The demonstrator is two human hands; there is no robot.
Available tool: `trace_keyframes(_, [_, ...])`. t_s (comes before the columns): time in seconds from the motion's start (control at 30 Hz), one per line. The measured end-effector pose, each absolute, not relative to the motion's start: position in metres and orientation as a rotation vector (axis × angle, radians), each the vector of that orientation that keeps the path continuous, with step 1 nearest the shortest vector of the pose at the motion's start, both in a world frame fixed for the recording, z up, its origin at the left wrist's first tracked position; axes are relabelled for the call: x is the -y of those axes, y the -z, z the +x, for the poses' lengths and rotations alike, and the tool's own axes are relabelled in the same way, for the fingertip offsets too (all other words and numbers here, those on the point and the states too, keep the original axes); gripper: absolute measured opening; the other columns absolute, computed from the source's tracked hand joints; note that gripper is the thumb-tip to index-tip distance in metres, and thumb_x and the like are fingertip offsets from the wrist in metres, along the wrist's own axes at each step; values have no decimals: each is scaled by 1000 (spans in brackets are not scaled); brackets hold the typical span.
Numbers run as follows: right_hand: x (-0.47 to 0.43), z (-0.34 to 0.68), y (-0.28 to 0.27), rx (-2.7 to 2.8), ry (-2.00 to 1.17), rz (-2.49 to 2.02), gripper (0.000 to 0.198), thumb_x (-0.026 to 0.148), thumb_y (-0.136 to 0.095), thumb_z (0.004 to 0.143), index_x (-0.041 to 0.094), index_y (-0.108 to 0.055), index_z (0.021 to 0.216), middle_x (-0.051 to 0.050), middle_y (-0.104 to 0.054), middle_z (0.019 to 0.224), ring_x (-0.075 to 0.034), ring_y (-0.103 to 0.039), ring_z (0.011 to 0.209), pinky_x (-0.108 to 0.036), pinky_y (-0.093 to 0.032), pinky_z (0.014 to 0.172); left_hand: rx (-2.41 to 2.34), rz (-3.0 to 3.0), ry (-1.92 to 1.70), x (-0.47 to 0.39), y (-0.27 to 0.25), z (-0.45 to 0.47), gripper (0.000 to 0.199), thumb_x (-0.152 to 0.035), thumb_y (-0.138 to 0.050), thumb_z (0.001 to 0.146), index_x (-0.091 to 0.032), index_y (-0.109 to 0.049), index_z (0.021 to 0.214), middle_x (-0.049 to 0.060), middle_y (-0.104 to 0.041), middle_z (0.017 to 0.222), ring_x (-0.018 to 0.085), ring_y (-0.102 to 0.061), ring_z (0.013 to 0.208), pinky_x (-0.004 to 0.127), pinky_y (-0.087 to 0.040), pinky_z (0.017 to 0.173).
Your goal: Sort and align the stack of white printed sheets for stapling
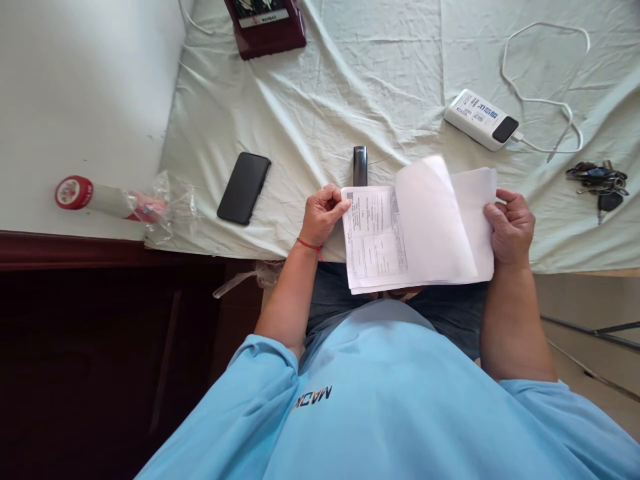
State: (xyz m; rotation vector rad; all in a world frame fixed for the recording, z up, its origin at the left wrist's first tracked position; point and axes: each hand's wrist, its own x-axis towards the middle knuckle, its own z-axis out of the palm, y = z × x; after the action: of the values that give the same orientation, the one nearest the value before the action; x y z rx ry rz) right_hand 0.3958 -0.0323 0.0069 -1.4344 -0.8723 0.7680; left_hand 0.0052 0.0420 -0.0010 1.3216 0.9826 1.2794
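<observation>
Several white paper sheets (pixel 435 227) are held between my two hands, over the table's front edge. My left hand (pixel 326 212) pinches the printed sheet's upper left corner between thumb and fingers. On the right side, my right hand (pixel 511 223) grips the stack's edge, its thumb on top. One blank page curls up across the middle and covers part of the print below. Just behind the papers lies a black stapler-like object (pixel 360 165); its near end is hidden under the sheets.
A black phone (pixel 244 188) lies left on the pale tablecloth (pixel 320 100). A white power bank (pixel 480 120) with a cable and a bunch of keys (pixel 597 180) sit at right. A dark red holder (pixel 270 33) stands at the back, a red-capped tube (pixel 107 199) far left.
</observation>
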Motion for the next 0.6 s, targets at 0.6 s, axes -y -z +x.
trace_keyframes(0.6, [30, 395, -2, 865, -698, -1426, 51, 36, -90, 64, 26, -83, 114, 3, -69, 71, -14, -53, 62, -28, -38, 62, -988, 1352, -1243, -43, 9, 3, 25, -38, -85, 93, -27, -86, 115, 0, -71, 84, 11, -60, 67, 24, -50, 60])
